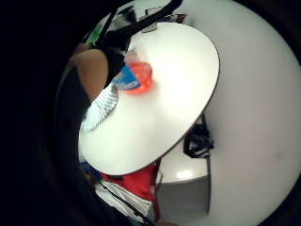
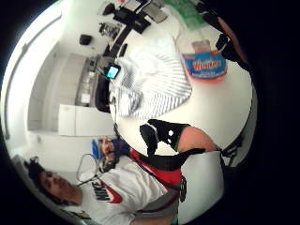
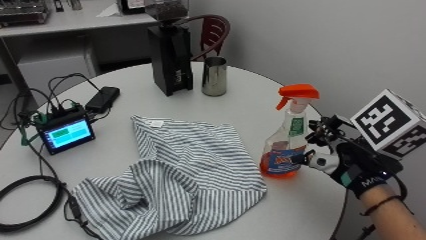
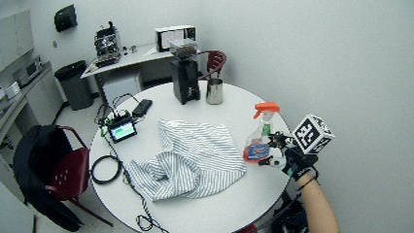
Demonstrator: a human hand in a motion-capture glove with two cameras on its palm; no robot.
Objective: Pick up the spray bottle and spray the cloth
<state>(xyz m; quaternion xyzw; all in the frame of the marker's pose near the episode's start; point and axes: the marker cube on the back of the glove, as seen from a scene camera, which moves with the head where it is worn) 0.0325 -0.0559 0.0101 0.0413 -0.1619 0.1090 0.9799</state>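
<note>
Currently, scanning the outside view from left edge to right: black cable loop (image 3: 23, 200) at lower left of the round white surface (image 3: 246, 95); small screen device (image 3: 65, 132) with a lit blue-green display just above it, wires running off its top; black power brick (image 3: 102, 99) a bit further up and right; striped cloth (image 3: 176, 177) spread crumpled across the lower middle, white label near its upper corner, its right edge near the bottle base but I can't tell if they touch; black coffee grinder (image 3: 170, 55) upright at upper middle, steel cup (image 3: 214, 76) just beside it on the right; dark red chair (image 3: 212, 30) behind them past the surface edge; spray bottle (image 3: 287, 137) upright at right of centre, orange trigger head, clear body, orange liquid in the lower part, blue label, standing on the surface near its right edge; gloved right hand (image 3: 339, 160) at lower right, just beside the bottle's lower body, fingers reaching toward the label; contact or a closed grip can't be confirmed from any view, so hand state: cannot tell; thumb side palm view has the bottle label (image 2: 204, 65) close to the palm, cloth (image 2: 152, 84) lying beside it.
</note>
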